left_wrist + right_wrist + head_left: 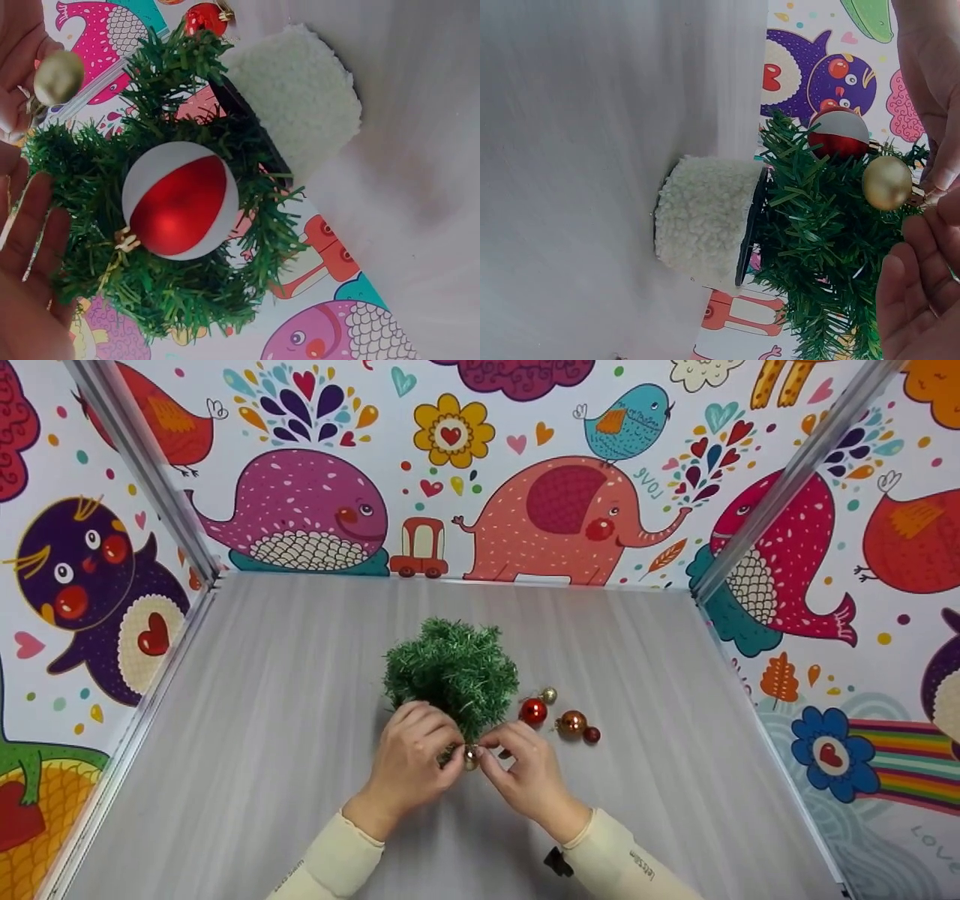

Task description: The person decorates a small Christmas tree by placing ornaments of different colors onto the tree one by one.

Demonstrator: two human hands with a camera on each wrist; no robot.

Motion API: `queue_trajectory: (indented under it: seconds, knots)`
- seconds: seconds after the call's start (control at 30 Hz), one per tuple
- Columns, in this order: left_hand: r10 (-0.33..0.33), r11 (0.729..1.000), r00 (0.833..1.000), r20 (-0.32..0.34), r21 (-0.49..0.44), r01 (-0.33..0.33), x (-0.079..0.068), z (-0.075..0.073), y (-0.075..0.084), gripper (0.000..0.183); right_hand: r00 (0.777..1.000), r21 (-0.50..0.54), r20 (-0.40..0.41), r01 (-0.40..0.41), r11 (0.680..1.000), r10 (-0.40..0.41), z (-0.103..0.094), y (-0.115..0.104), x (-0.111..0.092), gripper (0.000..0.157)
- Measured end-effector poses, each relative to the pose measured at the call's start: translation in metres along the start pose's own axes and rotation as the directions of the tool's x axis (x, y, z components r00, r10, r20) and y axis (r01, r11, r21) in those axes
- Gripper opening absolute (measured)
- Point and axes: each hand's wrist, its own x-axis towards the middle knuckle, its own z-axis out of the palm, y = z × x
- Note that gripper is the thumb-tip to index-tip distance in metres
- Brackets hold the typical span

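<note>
A small green artificial Christmas tree [450, 671] stands in front of me, its round base [705, 221] wrapped in white fleece. A gold bauble [471, 759] hangs at its near side between my hands. My left hand [416, 750] pinches at the bauble's top from the left, thumb against fingertips. From the right, my right hand [529, 769] pinches there too, with thumb and forefinger. Gold thread shows between the fingers in the left wrist view. A red and white bauble [180, 201] hangs on the tree below the left hand, hidden in the head view.
Right of the tree lie loose baubles: a red one [533, 711], a small gold one [550, 695], a copper one [572, 724] and a small dark red one [592, 734]. Printed cartoon panels [435, 472] wall the grey table [262, 720] at back and sides.
</note>
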Motion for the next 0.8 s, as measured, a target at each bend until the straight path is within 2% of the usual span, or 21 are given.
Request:
queue_trajectory:
  seconds: [0.27, 0.6, 0.8]
  knots:
    - [-0.015, 0.997, 1.0, -0.006, 0.078, 0.016, 0.003, 0.003, 0.001, 0.007, 0.999, -0.131, -0.044, -0.019, 0.991, 0.013, 0.003, 0.003, 0.0, 0.01]
    - [-0.063, 0.994, 0.997, -0.035, 0.092, 0.066, 0.002, 0.01, -0.002, 0.007, 0.986, -0.112, -0.079, -0.158, 0.981, 0.149, 0.008, 0.006, 0.001, 0.007]
    - [-0.031, 0.991, 0.999, -0.025, 0.126, 0.034, 0.002, 0.01, -0.002, 0.006, 0.985, -0.102, -0.081, -0.163, 0.981, 0.155, 0.01, 0.009, -0.001, 0.008]
